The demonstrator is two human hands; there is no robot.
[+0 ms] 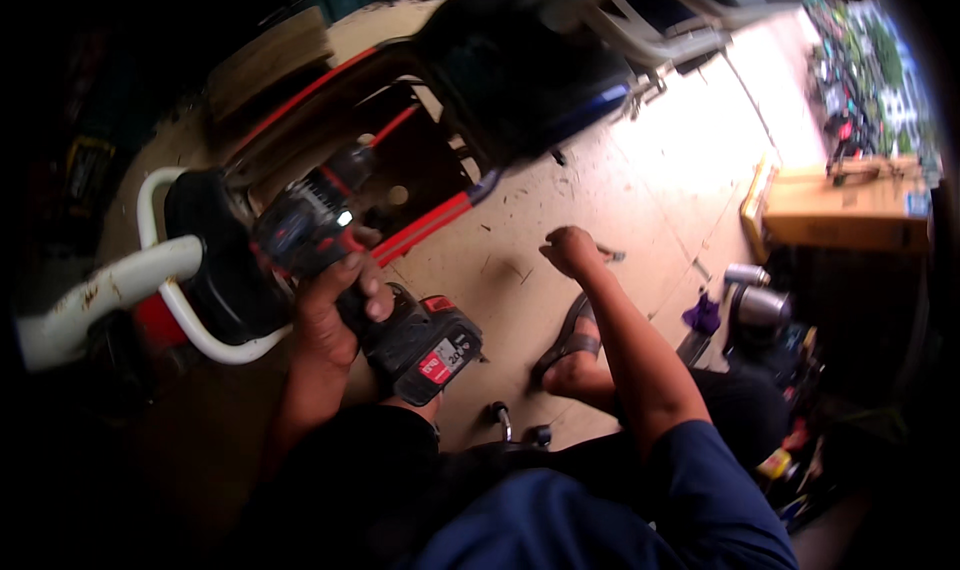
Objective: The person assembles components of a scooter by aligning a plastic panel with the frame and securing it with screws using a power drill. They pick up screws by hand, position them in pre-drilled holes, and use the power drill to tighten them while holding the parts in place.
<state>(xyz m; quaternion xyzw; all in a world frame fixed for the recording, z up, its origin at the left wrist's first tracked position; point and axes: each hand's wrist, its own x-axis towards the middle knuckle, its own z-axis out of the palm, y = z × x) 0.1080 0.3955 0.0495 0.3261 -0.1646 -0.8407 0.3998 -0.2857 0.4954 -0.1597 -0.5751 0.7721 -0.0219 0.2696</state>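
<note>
My left hand (335, 305) is wrapped round the handle of a black and red cordless drill (300, 225). Its chuck points up and away to the right, over the dark opening of a red-edged frame (425, 228), and its battery sits low, towards me. Whether the drill touches the frame I cannot tell. Out over the floor, my right hand (572, 253) is closed with the fingers curled in. A small thing with a greyish tip (610, 255) shows just beyond it; whether it is held or lies on the floor is unclear.
Bent white tubing (110, 285) stands at the left beside a black padded part. A large dark seat-like part (510, 60) is at the far middle. At the right are a cardboard box (845, 205) and a metal flask (765, 305). A caster (502, 415) shows near my legs.
</note>
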